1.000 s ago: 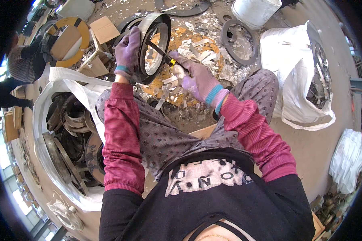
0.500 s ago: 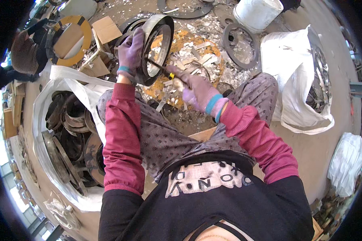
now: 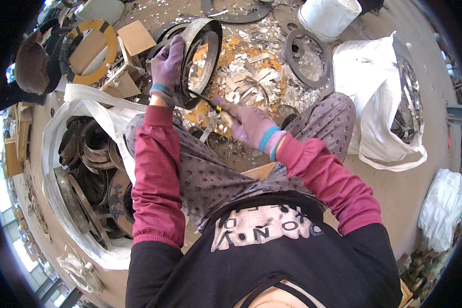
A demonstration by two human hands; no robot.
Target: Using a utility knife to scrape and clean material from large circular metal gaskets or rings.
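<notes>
My left hand [image 3: 167, 66], in a purple work glove, is closed on the left rim of a large black ring [image 3: 214, 54] with a pale inner band. The ring stands tilted on its edge in front of my knees. In my gloved right hand [image 3: 251, 123] is a screwdriver-like tool [image 3: 204, 98] with a thin dark shaft and a yellow mark near the handle. Its shaft points up and left, and the tip meets the ring's lower inner edge. My fingers hide most of the handle. Pale scraps [image 3: 249, 74] lie behind and right of the ring.
At my left a white bulk bag [image 3: 49, 169] holds several dark rings. Another white bag [image 3: 367, 82] with metal strips stands at the right. A flat dark ring [image 3: 288, 56], a white bucket [image 3: 328, 18], a cardboard piece [image 3: 136, 37] and a yellow-black ring [image 3: 105, 59] lie beyond.
My right hand and the tool have shifted slightly down and left, with the tip lower along the ring's inner edge. The left hand and ring have barely moved.
</notes>
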